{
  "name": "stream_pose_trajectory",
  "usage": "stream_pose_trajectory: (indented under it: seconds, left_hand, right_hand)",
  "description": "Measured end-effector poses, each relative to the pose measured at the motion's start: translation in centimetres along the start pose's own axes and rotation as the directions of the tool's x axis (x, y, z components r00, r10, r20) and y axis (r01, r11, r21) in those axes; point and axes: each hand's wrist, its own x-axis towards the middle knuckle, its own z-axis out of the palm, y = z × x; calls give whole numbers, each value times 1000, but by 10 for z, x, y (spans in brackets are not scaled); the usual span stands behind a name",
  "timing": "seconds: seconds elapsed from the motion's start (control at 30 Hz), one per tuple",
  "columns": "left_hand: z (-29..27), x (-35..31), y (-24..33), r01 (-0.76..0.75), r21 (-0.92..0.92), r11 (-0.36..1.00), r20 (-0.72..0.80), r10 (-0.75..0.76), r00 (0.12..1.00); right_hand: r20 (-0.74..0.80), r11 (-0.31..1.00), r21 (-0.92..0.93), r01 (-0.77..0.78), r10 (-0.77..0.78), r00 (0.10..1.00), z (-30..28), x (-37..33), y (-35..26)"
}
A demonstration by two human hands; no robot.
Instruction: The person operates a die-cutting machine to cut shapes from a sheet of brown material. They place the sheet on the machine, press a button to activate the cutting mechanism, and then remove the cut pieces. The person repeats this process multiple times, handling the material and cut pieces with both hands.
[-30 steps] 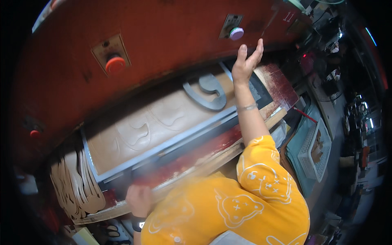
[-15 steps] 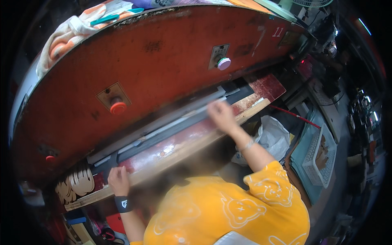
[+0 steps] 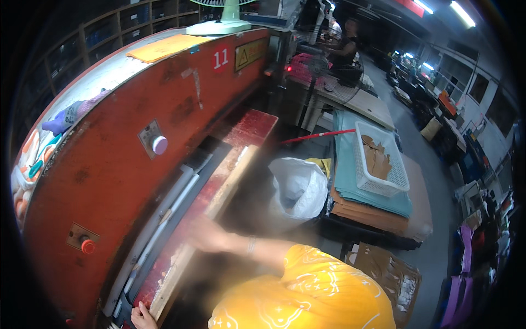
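Note:
My right hand [image 3: 208,233] is smeared by motion over the worn red bed [image 3: 225,170] of a large red-orange machine [image 3: 120,181]. Its fingers cannot be made out, nor whether it holds anything. At the bottom edge of the picture, my left hand [image 3: 143,316] rests by the near end of the bed, beside the pale wooden strip [image 3: 172,288] along its front. The fingers there are slightly bent and apart, with nothing seen in them. Long grey and white bars [image 3: 159,230] lie along the bed at the foot of the machine's front panel.
A purple-white knob [image 3: 159,145] and a red knob [image 3: 87,246] stick out of the panel. To the right are a white sack [image 3: 298,186], stacked teal sheets [image 3: 345,164] and a white basket [image 3: 383,185] with brown pieces. A green fan [image 3: 224,22] stands on top.
My view has swung right, bringing the basket and aisle further in. My right hand has come back along the bed toward me and is blurred; my left hand now shows at the lower edge.

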Motion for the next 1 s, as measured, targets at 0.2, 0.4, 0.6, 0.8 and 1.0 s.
stream_pose_trajectory:
  seconds: [0.2, 0.4, 0.6, 0.8, 1.0]
  left_hand:
    - [6, -32, 8, -98, 68, 993, -50, 101, 994]
    - [13, -94, 5, -69, -4, 998, 66, 69, 995]
    - [-12, -145, 1, 53, -206, 977, 542, 68, 838]
    - [-44, -150, 15, 104, -435, 894, -105, -165, 981]
    - [-31, -138, 28, -198, 279, 939, -198, 258, 946]
  right_hand:
    - [76, 996, -62, -65, 69, 995, 3, -28, -2]
    - [611, 957, 112, -266, 145, 778, -61, -39, -6]
    - [92, 952, 57, -300, 294, 951, -88, -4, -17]
    - [263, 927, -200, -317, 363, 894, -60, 3, -53]
    - [222, 910, -286, -300, 368, 903, -59, -15, -58]
